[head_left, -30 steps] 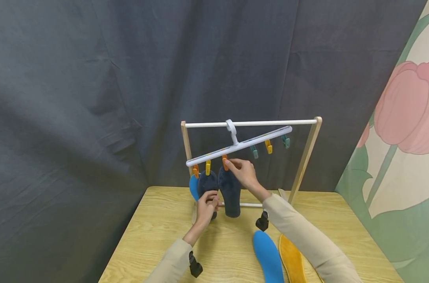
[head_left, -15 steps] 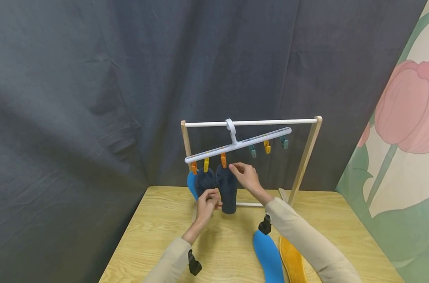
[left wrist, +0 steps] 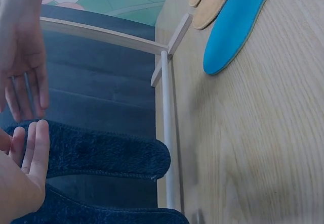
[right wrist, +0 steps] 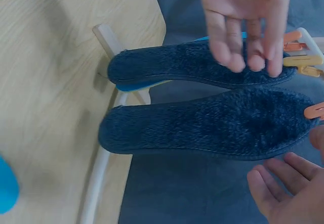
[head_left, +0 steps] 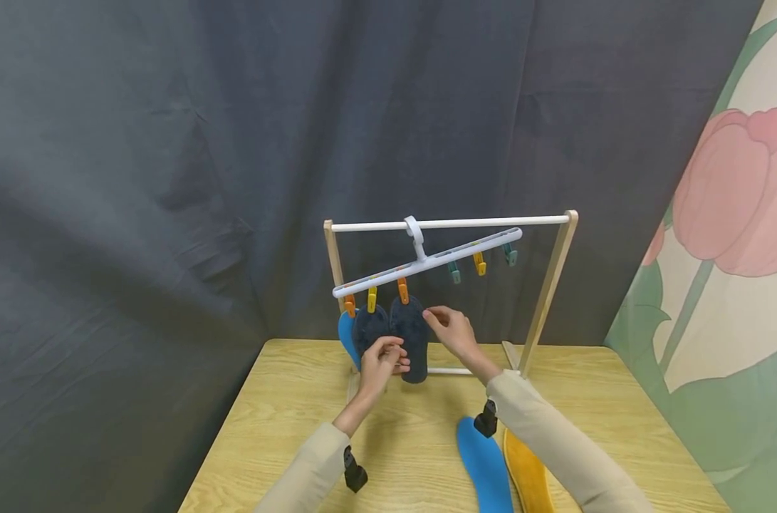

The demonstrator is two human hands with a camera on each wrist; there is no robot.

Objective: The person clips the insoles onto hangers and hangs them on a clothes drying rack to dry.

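Observation:
Two dark blue fuzzy insoles hang side by side from a tilted white clip hanger [head_left: 439, 261]. An orange clip [head_left: 403, 291] bites the top of the right insole [head_left: 414, 328]; a yellow clip [head_left: 372, 299] holds the left insole [head_left: 366, 329]. A blue insole [head_left: 346, 333] hangs at the far left, partly hidden behind. My left hand [head_left: 380, 362] is in front of the dark insoles, fingers loosely bent around nothing. My right hand [head_left: 452, 332] is beside the right insole's edge, its fingers [right wrist: 283, 176] extended and holding nothing; whether they touch it I cannot tell.
The hanger hooks on the white rail [head_left: 491, 222] of a wooden-legged rack. Three clips, a yellow one [head_left: 479, 263] between two green, hang at its right without insoles. A blue insole [head_left: 484, 463] and a yellow insole [head_left: 528, 470] lie on the table [head_left: 266, 442], partly under the right sleeve.
My right hand has let go of the orange clip and moved down and right. My left hand has shifted slightly right. The hanger has moved slightly left, and the insole stays clipped.

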